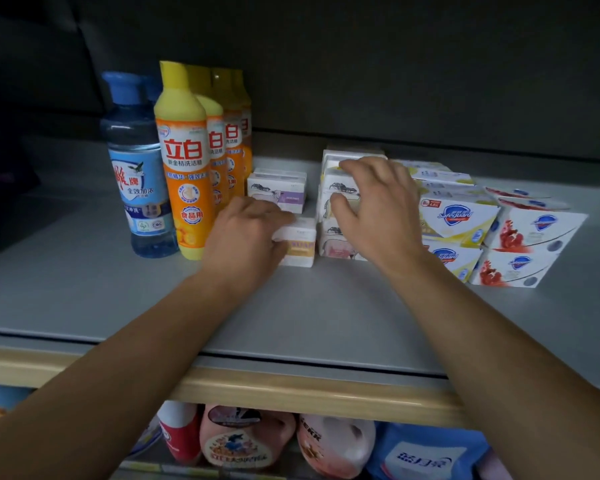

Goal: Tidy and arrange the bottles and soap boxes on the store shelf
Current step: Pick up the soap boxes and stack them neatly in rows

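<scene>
Grey shelf board runs bare between the wooden front lip and the goods, and both forearms reach in over it. The left hand is the nearer one to the loose soap box: its fingers curl round the left end and top of that small white carton, which lies on the board with its long axis running left to right. Just to the right, with hardly a gap, stands the stack of matching soap boxes. The right hand rests on the face and top of that stack, fingers spread and only lightly bent, steadying it, not pinching anything. So the move ahead, as I judge it, turns on a short sideways push: the loose box needs to go rightward until it sits flush against the stack, or be lifted onto it. Behind the left hand lies another box with a purple label, well short of the stack. Further left stand the yellow bottles in a row and the blue bottle, upright.
</scene>
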A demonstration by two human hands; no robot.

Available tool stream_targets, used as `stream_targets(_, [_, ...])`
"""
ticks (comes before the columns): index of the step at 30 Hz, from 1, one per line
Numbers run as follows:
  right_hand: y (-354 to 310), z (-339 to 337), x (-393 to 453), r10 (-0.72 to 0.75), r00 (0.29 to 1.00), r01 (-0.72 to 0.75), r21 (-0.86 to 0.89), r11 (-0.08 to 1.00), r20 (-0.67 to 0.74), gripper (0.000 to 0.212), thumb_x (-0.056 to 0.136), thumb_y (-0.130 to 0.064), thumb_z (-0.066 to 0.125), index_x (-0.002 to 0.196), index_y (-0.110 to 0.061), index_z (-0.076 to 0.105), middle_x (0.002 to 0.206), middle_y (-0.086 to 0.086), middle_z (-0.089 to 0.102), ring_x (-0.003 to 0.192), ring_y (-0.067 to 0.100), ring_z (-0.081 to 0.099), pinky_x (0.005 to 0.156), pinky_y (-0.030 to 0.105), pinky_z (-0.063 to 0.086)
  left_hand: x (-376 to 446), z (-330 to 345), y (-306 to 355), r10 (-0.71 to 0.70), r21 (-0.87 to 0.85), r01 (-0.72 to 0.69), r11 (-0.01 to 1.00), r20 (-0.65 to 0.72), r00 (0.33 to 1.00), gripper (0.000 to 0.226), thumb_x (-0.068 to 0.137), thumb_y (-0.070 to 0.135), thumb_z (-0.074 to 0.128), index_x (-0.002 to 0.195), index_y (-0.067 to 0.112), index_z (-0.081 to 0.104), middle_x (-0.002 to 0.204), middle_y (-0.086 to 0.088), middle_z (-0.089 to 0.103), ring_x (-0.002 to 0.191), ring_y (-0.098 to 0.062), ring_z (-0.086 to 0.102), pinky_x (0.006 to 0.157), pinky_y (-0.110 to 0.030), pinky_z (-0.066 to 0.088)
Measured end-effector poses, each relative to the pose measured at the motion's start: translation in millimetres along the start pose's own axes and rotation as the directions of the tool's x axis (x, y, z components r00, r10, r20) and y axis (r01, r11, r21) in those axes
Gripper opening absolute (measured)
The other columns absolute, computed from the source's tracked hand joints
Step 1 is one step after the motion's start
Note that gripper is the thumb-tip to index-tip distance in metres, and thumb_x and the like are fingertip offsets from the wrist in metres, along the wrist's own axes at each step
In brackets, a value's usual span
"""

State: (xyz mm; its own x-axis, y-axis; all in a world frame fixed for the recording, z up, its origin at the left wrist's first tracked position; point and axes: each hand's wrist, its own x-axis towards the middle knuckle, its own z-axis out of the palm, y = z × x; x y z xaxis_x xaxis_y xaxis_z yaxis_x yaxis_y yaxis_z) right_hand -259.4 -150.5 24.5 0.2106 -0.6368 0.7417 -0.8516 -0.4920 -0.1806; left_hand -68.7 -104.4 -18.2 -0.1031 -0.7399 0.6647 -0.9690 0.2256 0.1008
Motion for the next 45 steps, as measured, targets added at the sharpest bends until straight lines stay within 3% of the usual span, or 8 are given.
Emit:
stream_targets(6, [5.6, 15.9, -6.8, -0.001, 0.998, 0.001, -0.003, 1.0, -0.068, 0.045, 0.086, -0.036, 0.055, 0.128, -0.02, 0.062, 0.124, 0.003, 0.061, 0.118, 0.032, 0.051, 0.114, 0.051, 0.025, 14.9, 15.4, -0.5, 0.04, 0.07, -0.042, 0.997, 0.02, 0.999, 0.044, 0.087, 0.031, 0.067, 0.13, 0.022, 0.061, 0.122, -0.006, 0.062, 0.11, -0.029, 0.048, 0.091, -0.04, 0.044])
stream_targets(17, [9.8, 25.8, -6.5, 0.005, 0.989, 0.009, 0.093, 0.996, -0.15, 0.044, 0.084, -0.033, 0.059, 0.125, -0.018, 0.065, 0.123, 0.004, 0.061, 0.12, 0.031, 0.051, 0.118, 0.042, 0.013, 76.9, 74.6, -35.9, -0.15, 0.056, 0.146, 0.988, 0.089, 0.985, 0.044, 0.096, 0.024, 0.056, 0.14, 0.023, 0.051, 0.143, -0.006, 0.051, 0.134, -0.026, 0.042, 0.111, -0.034, 0.033])
stream_targets(28, [11.3, 23.7, -1.2, 0.056, 0.99, -0.036, 0.154, 0.987, -0.126, 0.043, 0.081, -0.037, 0.056, 0.12, -0.024, 0.067, 0.122, 0.001, 0.062, 0.118, 0.032, 0.048, 0.116, 0.049, 0.022, 93.8, 94.0, -46.0, -0.151, 0.064, 0.145, 0.987, 0.092, 0.984, 0.043, 0.098, 0.021, 0.051, 0.141, 0.02, 0.049, 0.145, -0.011, 0.046, 0.137, -0.028, 0.034, 0.114, -0.034, 0.024])
stream_targets(33, [9.6, 19.9, -2.8, 0.052, 0.993, -0.036, 0.157, 0.987, -0.104, 0.045, 0.08, -0.035, 0.057, 0.122, -0.023, 0.066, 0.123, 0.0, 0.061, 0.118, 0.03, 0.046, 0.114, 0.048, 0.024, 96.1, 76.7, -34.1, -0.181, 0.08, 0.171, 0.982, 0.13, 0.975, 0.043, 0.095, 0.032, 0.056, 0.137, 0.022, 0.051, 0.139, -0.006, 0.053, 0.131, -0.026, 0.042, 0.107, -0.038, 0.037])
stream_targets(36, [11.2, 17.2, -2.4, 0.055, 0.995, -0.042, 0.157, 0.987, -0.08, 0.047, 0.079, -0.033, 0.058, 0.123, -0.02, 0.065, 0.122, 0.002, 0.061, 0.117, 0.032, 0.047, 0.113, 0.051, 0.026, 81.7, 55.9, -19.4, -0.147, 0.0, 0.149, 0.989, 0.121, 0.982, 0.043, 0.093, 0.033, 0.058, 0.134, 0.022, 0.054, 0.135, -0.004, 0.057, 0.123, -0.024, 0.051, 0.1, -0.034, 0.044])
stream_targets(40, [12.0, 15.9, -4.3, 0.007, 0.998, 0.0, 0.108, 0.994, -0.059, 0.051, 0.076, -0.024, 0.064, 0.126, -0.017, 0.063, 0.123, 0.005, 0.06, 0.116, 0.033, 0.047, 0.111, 0.054, 0.028, 39.6, 29.7, -8.2, -0.112, -0.19, 0.169, 0.967, 0.278, 0.954, 0.045, 0.091, 0.041, 0.058, 0.134, 0.029, 0.054, 0.134, 0.002, 0.059, 0.116, -0.018, 0.058, 0.094, -0.029, 0.046])
stream_targets(43, [11.6, 12.7, -4.6, -0.017, 1.0, 0.017, 0.042, 0.999, -0.014, 0.055, 0.075, -0.021, 0.068, 0.13, -0.019, 0.06, 0.127, 0.005, 0.057, 0.119, 0.032, 0.046, 0.112, 0.05, 0.027, 7.2, 18.8, -6.5, -0.034, -0.194, 0.103, 0.975, 0.328, 0.944, 0.049, 0.09, 0.043, 0.06, 0.135, 0.026, 0.053, 0.132, 0.001, 0.06, 0.11, -0.016, 0.061, 0.092, -0.024, 0.046])
stream_targets(45, [10.6, 8.0, -0.9, -0.009, 0.999, 0.01, -0.022, 1.0, 0.037, 0.056, 0.077, -0.024, 0.067, 0.132, -0.021, 0.057, 0.129, 0.003, 0.055, 0.121, 0.031, 0.044, 0.113, 0.047, 0.026, -2.5, 16.5, -5.1, -0.002, -0.19, 0.066, 0.98, 0.319, 0.948, 0.05, 0.089, 0.043, 0.06, 0.135, 0.024, 0.054, 0.131, 0.0, 0.061, 0.112, -0.017, 0.06, 0.095, -0.028, 0.048])
